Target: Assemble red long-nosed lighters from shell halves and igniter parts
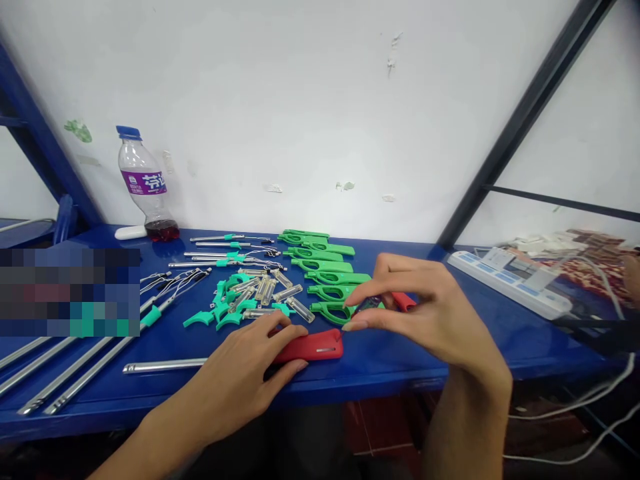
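Observation:
My left hand (255,363) is closed around the red handle of a long-necked lighter (320,345), which lies near the table's front edge. The lighter's metal tube (165,365) points left from under my wrist. To the right, my right hand (415,300) pinches a small dark, see-through purplish piece (367,305) between thumb and fingertips, raised above the table. Behind that hand, part of another red piece (403,301) shows. Just beyond my hands are a row of green lighter handle shells (330,277) and a pile of teal triggers (220,307) with clear fuel tanks (267,290).
Metal lighter tubes with wires (107,360) lie at the left, with more tubes (215,257) farther back. A drink bottle (145,183) stands by the wall. A white power strip (510,283) lies on the blue table (400,370) at the right. A blurred patch covers the left edge.

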The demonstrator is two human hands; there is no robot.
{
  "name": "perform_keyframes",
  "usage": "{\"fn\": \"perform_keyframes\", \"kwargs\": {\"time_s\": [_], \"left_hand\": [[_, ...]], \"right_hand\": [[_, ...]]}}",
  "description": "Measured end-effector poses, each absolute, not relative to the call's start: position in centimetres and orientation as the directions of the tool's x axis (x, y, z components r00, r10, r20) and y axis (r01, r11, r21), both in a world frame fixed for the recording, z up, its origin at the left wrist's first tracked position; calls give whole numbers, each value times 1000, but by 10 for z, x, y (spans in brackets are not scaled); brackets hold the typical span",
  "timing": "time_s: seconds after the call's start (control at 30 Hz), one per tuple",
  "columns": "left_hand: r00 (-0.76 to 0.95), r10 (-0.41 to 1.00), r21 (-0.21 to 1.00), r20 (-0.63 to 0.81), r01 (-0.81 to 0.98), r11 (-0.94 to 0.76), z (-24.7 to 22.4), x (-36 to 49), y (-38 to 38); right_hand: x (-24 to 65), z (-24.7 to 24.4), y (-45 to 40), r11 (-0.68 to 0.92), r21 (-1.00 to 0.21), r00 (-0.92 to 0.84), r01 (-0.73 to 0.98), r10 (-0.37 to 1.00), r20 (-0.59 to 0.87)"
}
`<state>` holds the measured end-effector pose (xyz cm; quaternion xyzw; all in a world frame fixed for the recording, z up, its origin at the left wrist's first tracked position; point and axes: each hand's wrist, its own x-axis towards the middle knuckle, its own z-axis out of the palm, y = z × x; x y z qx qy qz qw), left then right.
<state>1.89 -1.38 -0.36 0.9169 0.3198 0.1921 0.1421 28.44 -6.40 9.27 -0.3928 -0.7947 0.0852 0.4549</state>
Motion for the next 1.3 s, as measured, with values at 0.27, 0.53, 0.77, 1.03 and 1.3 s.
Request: {"fn": "perform_keyframes", "kwargs": {"time_s": [0.27, 0.53, 0.77, 1.03, 1.3], "left_hand": [[720, 644, 383, 258, 536, -753, -4, 20, -13], [720, 642, 382, 264, 533, -755, -4, 20, -13], [715, 641, 368, 280, 536, -759, -5, 21, -13], [712, 643, 359, 281, 544, -759, -5, 19, -14], [712, 642, 361, 284, 541, -760, -4, 20, -14]], "right_hand": [[293, 93, -68, 585, -721, -371, 371, 805, 462], [296, 90, -59, 620, -724, -389, 304, 774, 499], [294, 94, -61, 687, -628, -427, 365, 723, 543], [296, 87, -51, 645, -724, -438, 244, 740, 511], [289, 83, -43, 691, -654, -242, 308, 721, 649]]}}
